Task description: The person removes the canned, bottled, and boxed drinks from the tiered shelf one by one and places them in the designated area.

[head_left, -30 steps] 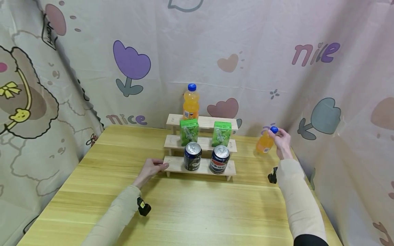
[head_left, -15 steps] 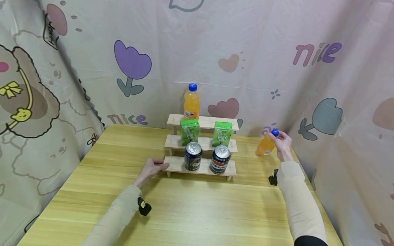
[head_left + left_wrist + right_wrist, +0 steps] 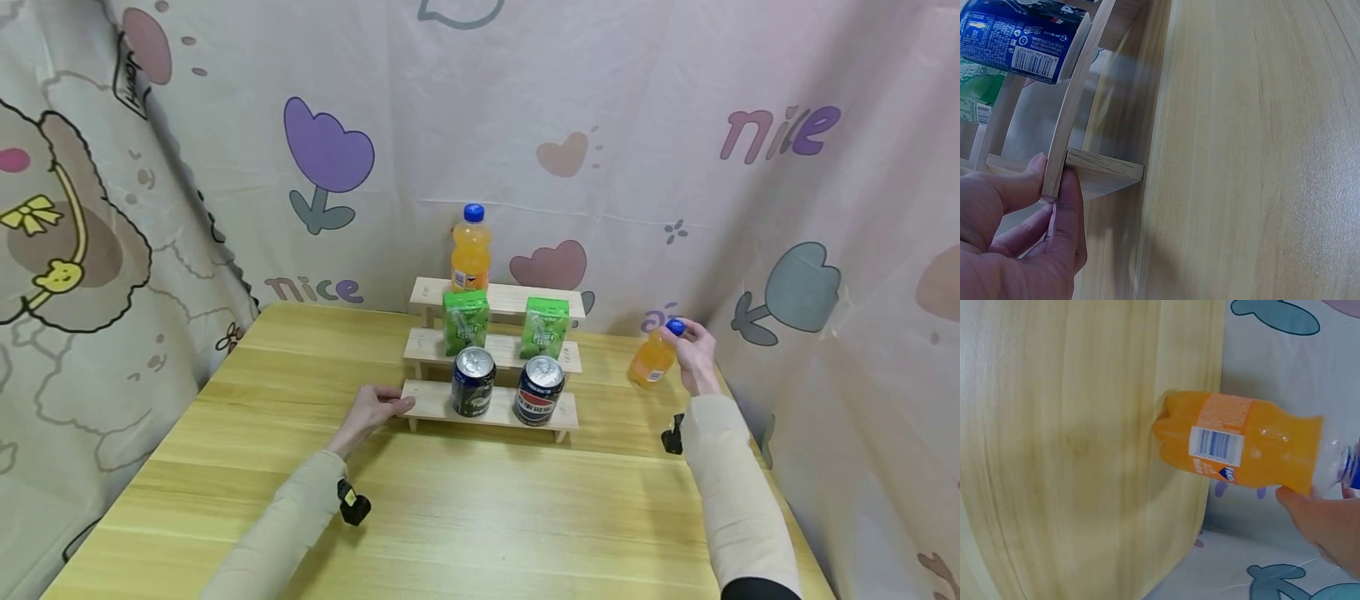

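In the head view, my left hand [image 3: 372,408] pinches the left end of a three-tier wooden display rack [image 3: 429,400] at its lowest board. The left wrist view shows the thumb on top of that board [image 3: 1067,125] and the fingers beneath. At the right, my right hand [image 3: 696,358] grips a bottle of orange soda [image 3: 651,362] near its blue cap. The bottle leans, its base close over the table. In the right wrist view its barcode label [image 3: 1216,445] faces the camera, and the thumb [image 3: 1300,506] lies along the neck.
Another orange soda bottle [image 3: 471,250] stands at the left of the top tier. Two green drink cartons [image 3: 466,323] occupy the middle tier, and two dark blue soda cans [image 3: 472,383] the lowest. A printed curtain [image 3: 420,125] hangs behind the wooden table [image 3: 465,517].
My right hand has lowered the bottle slightly. The left hand keeps its hold on the rack, and the head view has shifted a little.
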Demonstrator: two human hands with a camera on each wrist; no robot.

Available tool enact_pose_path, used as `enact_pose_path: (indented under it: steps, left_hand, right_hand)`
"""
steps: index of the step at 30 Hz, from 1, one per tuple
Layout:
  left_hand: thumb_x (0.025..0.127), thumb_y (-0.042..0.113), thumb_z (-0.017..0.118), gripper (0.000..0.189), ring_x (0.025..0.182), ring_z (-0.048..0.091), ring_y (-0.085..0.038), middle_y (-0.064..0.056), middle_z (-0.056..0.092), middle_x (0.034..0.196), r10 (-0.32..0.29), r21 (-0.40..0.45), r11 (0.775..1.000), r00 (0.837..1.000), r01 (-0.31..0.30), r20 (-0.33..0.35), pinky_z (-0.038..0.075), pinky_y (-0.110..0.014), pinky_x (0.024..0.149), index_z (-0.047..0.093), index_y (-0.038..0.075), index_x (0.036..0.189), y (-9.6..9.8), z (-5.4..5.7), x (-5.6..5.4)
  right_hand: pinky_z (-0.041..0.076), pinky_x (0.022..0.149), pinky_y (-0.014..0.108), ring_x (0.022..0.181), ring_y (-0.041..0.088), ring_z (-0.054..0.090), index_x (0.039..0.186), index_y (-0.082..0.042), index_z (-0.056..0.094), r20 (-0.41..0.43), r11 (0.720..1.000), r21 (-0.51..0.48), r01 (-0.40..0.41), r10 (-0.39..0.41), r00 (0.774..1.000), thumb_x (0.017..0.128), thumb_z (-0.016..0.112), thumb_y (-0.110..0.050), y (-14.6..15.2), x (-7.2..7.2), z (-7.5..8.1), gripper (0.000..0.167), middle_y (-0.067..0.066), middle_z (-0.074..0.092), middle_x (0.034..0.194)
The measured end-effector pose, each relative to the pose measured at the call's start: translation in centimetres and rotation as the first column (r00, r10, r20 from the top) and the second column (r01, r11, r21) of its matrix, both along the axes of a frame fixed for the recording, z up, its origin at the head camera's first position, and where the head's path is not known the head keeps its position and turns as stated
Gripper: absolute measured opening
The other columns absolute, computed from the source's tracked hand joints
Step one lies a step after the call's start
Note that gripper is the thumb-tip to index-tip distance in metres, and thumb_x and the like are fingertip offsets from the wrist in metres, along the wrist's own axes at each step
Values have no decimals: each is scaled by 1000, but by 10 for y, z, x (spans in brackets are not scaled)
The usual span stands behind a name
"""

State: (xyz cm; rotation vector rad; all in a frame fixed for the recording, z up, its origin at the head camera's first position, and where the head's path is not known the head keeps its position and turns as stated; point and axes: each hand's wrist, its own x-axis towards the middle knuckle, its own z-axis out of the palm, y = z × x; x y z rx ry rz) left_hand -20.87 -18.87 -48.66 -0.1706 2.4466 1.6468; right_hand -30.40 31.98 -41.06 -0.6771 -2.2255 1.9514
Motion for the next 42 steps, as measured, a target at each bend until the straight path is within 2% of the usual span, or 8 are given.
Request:
enact_pose_path:
  steps: [10, 20, 26, 29, 34, 37, 39, 42]
  left_hand:
    - [96, 21, 70, 45, 92, 69, -21, -29, 70, 115, -2, 3, 1000, 1000, 1, 6, 59, -39, 87, 61, -14, 124, 0, 0, -1]
    - [96, 20, 70, 45, 89, 69, -19, -29, 70, 113, -14, 25, 1000, 1000, 14, -8, 59, -39, 84, 61, -15, 123, 0, 1, 0]
    - [96, 19, 70, 45, 88, 69, -17, -30, 70, 115, -1, 22, 1000, 1000, 1, -1, 59, -37, 85, 60, -15, 124, 1, 1, -1]
    - [96, 19, 70, 45, 90, 69, -18, -29, 69, 117, 6, 22, 1000, 1000, -6, 10, 59, -36, 87, 60, -15, 125, 1, 0, -1]
    - [96, 21, 69, 48, 95, 70, -21, -29, 68, 120, 3, 15, 1000, 1000, -4, 21, 59, -38, 90, 58, -14, 128, 0, 0, -1]
    - [97, 22, 69, 50, 97, 70, -22, -30, 68, 122, 4, 2, 1000, 1000, -4, 28, 58, -40, 93, 58, -14, 129, 0, 0, -1]
    - [96, 22, 69, 50, 98, 70, -22, -29, 67, 123, 10, 5, 1000, 999, -11, 37, 57, -41, 95, 57, -13, 130, 0, 0, -1]
    - [96, 22, 70, 51, 98, 70, -22, -29, 67, 123, 14, 10, 1000, 999, -14, 44, 57, -42, 96, 57, -13, 130, 0, 1, -1]
  right_hand:
    - [30, 125, 43, 143, 30, 36, 155, -14, 35, -35, 993, 114, -3, 7, 999, 98, 65, -27, -6, 1, 11, 66, 15, 33, 162]
    - [32, 125, 41, 149, 27, 32, 152, -18, 40, -122, 993, 117, 12, 2, 993, 96, 67, -28, -23, 2, 32, 63, 8, 30, 166]
    - [22, 128, 44, 154, 26, 23, 151, -17, 42, -198, 993, 117, -3, 27, 980, 96, 68, -27, -40, 3, 44, 62, 8, 29, 166]
    - [20, 128, 44, 154, 25, 21, 151, -16, 42, -231, 991, 130, -37, 67, 971, 95, 69, -26, -50, 5, 50, 63, 7, 29, 166]
    - [34, 120, 37, 155, 23, 21, 153, -13, 39, -284, 984, 119, -129, 159, 946, 95, 70, -23, -71, 10, 64, 66, 5, 30, 165]
    - [28, 124, 39, 155, 26, 20, 153, -9, 37, -330, 975, 108, -192, 218, 918, 94, 70, -19, -87, 12, 73, 68, 8, 30, 165]
    - [13, 129, 41, 155, 28, 20, 153, -6, 36, -355, 967, 112, -230, 255, 899, 94, 70, -16, -97, 14, 78, 68, 11, 30, 165]
    - [13, 130, 41, 155, 28, 22, 152, -5, 36, -369, 955, 125, -269, 296, 881, 95, 69, -16, -110, 18, 85, 68, 12, 32, 164]
